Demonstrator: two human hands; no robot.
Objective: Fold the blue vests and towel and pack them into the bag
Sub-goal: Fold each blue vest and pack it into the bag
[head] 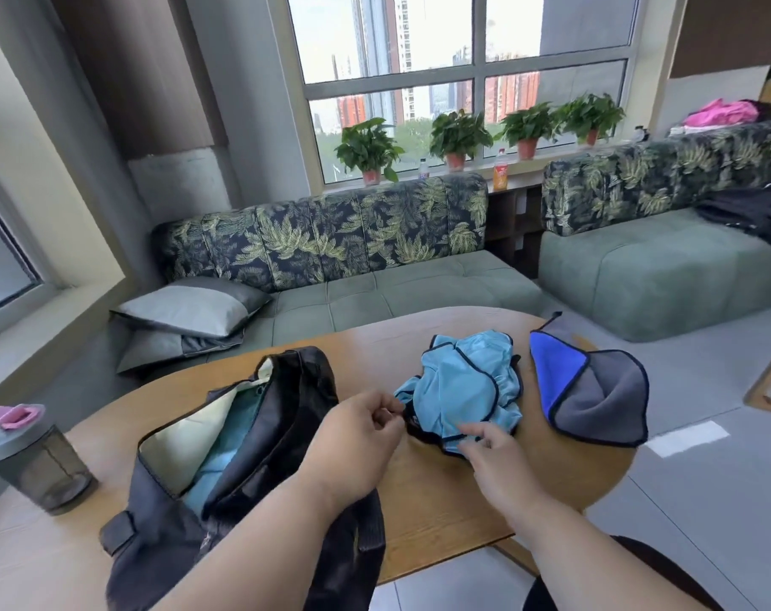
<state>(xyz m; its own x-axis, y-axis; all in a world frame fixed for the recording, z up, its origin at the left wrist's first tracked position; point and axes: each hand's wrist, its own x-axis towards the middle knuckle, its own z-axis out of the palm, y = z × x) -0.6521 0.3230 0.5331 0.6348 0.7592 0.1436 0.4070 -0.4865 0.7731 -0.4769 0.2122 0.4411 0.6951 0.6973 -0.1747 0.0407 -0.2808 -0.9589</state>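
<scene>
A light-blue vest (467, 381) with black trim lies crumpled on the wooden table (441, 500). My left hand (357, 443) pinches its black-trimmed left edge. My right hand (498, 456) touches the vest's near edge with curled fingers; whether it grips the cloth I cannot tell. To the vest's right lies a blue and grey towel (595, 390), loosely folded over. On the left stands a black bag (251, 438), unzipped, with a cream lining and light-blue cloth (225, 460) inside.
A grey shaker bottle (31, 456) with a pink lid stands at the table's left edge. Behind the table are a green sofa (396, 293) with grey cushions (185, 310), a second sofa section at the right, and potted plants on the windowsill.
</scene>
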